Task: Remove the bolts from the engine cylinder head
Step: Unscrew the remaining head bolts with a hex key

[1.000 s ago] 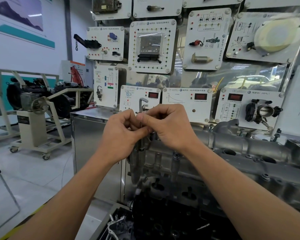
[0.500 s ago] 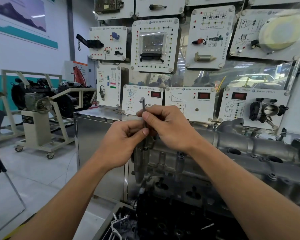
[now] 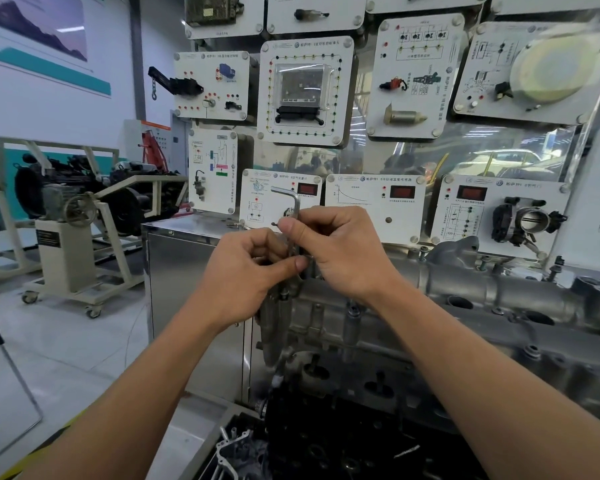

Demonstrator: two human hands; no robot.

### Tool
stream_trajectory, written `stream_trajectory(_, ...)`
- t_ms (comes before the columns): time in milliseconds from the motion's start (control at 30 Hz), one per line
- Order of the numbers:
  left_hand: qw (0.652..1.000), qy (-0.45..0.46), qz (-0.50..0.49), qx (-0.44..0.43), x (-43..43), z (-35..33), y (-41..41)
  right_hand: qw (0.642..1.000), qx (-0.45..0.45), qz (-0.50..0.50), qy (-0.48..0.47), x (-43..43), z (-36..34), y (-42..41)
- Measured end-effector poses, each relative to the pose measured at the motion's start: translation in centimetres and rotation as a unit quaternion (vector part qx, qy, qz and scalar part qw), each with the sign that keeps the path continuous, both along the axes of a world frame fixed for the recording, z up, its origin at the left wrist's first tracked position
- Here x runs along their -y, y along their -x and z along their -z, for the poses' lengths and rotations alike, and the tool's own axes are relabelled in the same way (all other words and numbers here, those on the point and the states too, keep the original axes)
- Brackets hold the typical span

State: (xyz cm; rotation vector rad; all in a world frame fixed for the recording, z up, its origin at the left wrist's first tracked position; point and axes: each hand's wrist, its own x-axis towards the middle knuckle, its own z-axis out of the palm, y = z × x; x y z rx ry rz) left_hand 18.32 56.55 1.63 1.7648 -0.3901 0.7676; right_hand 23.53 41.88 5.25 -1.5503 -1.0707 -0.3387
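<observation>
The grey cast cylinder head runs from the centre to the right, on top of the dark engine block. An L-shaped hex key stands upright over the head's left end, its short arm pointing left. My right hand pinches its shaft from the right. My left hand pinches the shaft lower down from the left. The key's tip goes down toward a bolt at the head's left end. Another bolt stands on the head's near edge.
A wall of white training panels with sensors hangs close behind the engine. A steel cabinet stands left of the head. An engine on a wheeled stand is at far left. A tray of metal parts lies below.
The hex key's short arm has turned: it pointed roughly at me before and now points left. Both hands have stayed on the shaft, shifting their grip slightly.
</observation>
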Motion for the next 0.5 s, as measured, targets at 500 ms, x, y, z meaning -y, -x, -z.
stream_trajectory(500, 0.994, 0.028, -0.074, 0.073, 0.5, -0.1, -0.3, 1.0, 0.028, -0.006, 0.012, -0.3, 0.1, 0.1)
